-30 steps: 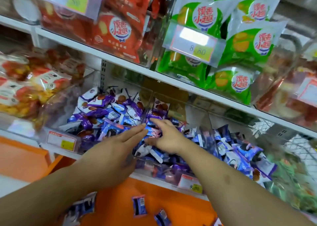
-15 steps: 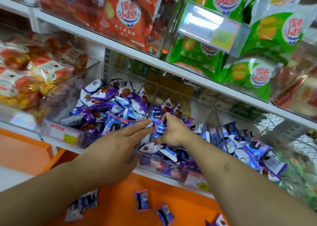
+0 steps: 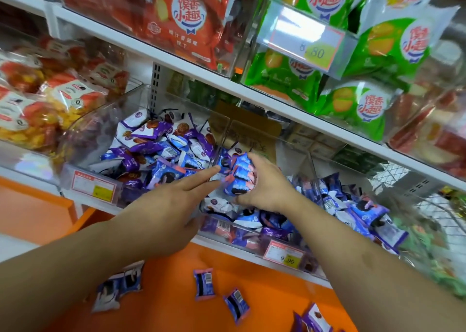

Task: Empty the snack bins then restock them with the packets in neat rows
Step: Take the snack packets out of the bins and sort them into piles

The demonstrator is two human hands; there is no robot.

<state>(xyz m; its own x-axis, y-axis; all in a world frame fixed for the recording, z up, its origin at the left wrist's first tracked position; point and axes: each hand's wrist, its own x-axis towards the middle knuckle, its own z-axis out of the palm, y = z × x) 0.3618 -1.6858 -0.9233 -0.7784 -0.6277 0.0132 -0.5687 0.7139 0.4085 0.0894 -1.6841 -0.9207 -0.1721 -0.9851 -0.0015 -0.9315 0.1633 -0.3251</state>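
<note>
Three clear plastic snack bins stand side by side on the middle shelf. The left bin (image 3: 75,140) is piled with purple and white packets (image 3: 156,150). In the middle bin (image 3: 252,243), my right hand (image 3: 267,188) grips a stack of blue and pink packets (image 3: 238,178), lifted above the loose ones. My left hand (image 3: 166,205) reaches toward that stack with straight fingers, its fingertips at the wall between the left and middle bins. The right bin (image 3: 401,205) holds blue packets (image 3: 363,210).
Several packets (image 3: 204,283) lie scattered on the orange ledge (image 3: 164,306) below the shelf. Price tags (image 3: 283,254) hang on the bin fronts. The shelf above carries bins of red bags (image 3: 186,26) and green bags (image 3: 378,44). Orange-yellow bags (image 3: 37,109) fill a bin at left.
My right hand has gathered a stack of blue and pink packets and raised it off the pile. My left hand stays stretched out beside it. The camera has moved closer.
</note>
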